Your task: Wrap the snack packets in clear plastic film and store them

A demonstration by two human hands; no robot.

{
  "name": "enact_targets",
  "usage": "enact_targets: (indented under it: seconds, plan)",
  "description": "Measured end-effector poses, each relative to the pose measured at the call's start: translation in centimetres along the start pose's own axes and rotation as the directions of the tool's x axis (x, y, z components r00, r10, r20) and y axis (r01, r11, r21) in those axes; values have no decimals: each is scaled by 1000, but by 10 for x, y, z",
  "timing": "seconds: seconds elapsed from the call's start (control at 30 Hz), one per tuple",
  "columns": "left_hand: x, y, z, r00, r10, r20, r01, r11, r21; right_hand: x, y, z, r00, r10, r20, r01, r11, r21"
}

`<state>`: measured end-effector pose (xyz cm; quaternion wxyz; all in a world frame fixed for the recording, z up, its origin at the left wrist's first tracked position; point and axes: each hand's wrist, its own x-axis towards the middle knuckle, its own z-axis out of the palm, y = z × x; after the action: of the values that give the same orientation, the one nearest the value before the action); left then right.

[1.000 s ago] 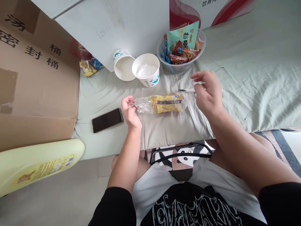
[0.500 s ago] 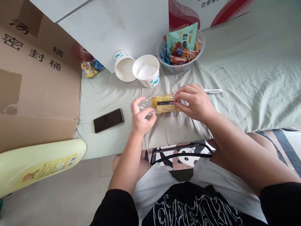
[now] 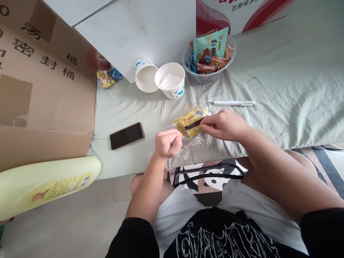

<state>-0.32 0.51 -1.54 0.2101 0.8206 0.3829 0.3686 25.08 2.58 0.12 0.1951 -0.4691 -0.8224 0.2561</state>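
Yellow snack packets point(image 3: 190, 128), the front one with a dark strip, lie in torn-looking clear plastic wrap point(image 3: 185, 147) on the cloth before me. My left hand point(image 3: 168, 143) is closed in a fist at their left end, its fingertips curled on the clear wrap. From the right, my right hand point(image 3: 224, 126) pinches the end of the front packet between thumb and fingers. Just beyond that hand lies a white pen point(image 3: 233, 103).
A phone point(image 3: 127, 135) rests at left. Behind are a tipped paper cup point(image 3: 146, 79), an upright paper cup point(image 3: 172, 86) with plastic in it, and a clear bowl point(image 3: 206, 77) of snacks. A cardboard box point(image 3: 53, 107) and a pale yellow bottle point(image 3: 48, 186) stand left.
My left hand has closed from an open grasp and moved slightly down. The packets have tilted, and clear wrap now spreads below them. My right hand has moved slightly down, uncovering the pen.
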Motion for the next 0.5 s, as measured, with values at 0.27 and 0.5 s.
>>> enact_targets:
  seconds: [0.27, 0.5]
  plan:
    - [11, -24, 3, 972, -147, -186, 169, 980, 107, -4, 0, 5, 985, 20, -171, -12, 999, 47]
    - [14, -21, 13, 937, -349, 17, 348, 937, 21, 1, 8, 24, 974, -47, -221, 76, 990, 122]
